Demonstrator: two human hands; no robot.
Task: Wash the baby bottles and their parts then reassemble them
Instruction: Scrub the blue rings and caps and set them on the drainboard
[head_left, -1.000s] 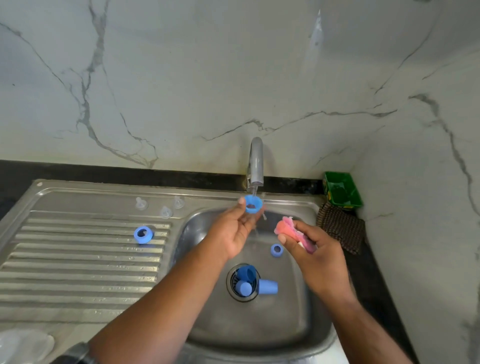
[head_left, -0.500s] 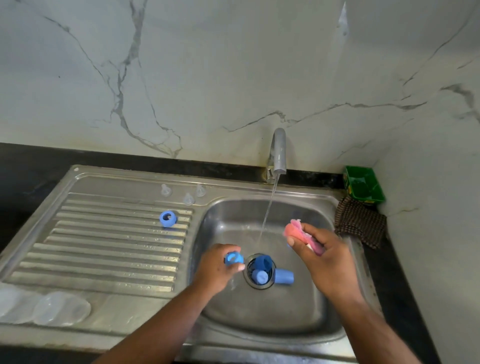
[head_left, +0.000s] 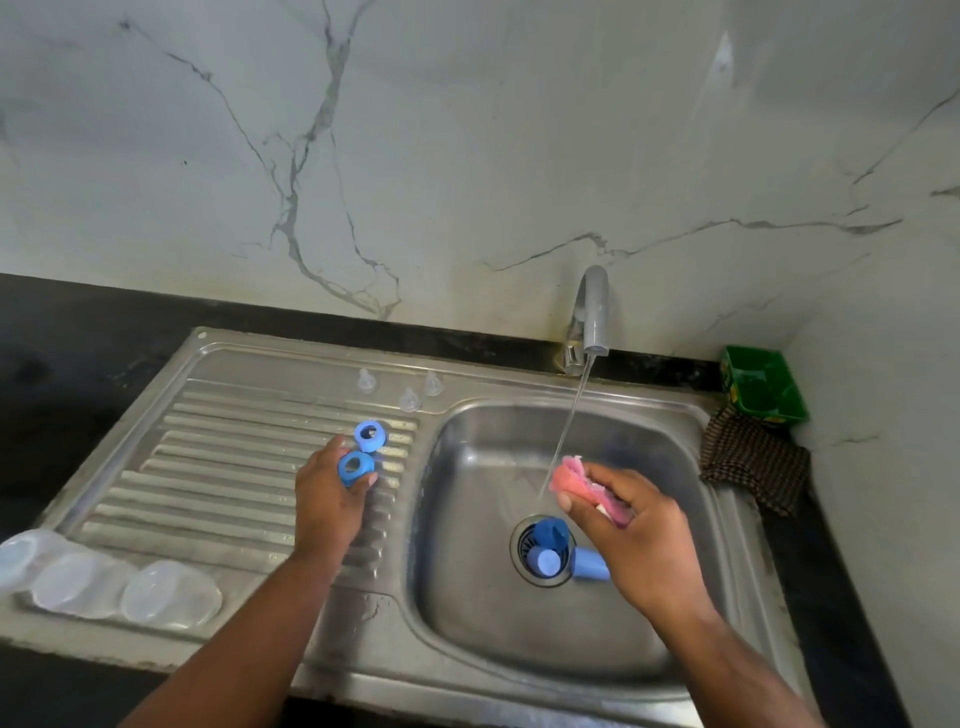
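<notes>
Left hand is gripping a blue plastic ring beside a second ring, right hand clutching a pink sponge (blue plastic caps apparently awaiting washing).

My left forearm, at 7 o'clock, and right forearm, at 5 o'clock, are bare, as are my left hand and right hand.

I see the left hand pinching a blue plastic screw ring over the ribbed steel drainboard, just beside a second blue ring lying there. The right hand grips a pink sponge above the steel basin, near the thin stream from the grey tap. Two blue caps lie at the drain.
</notes>
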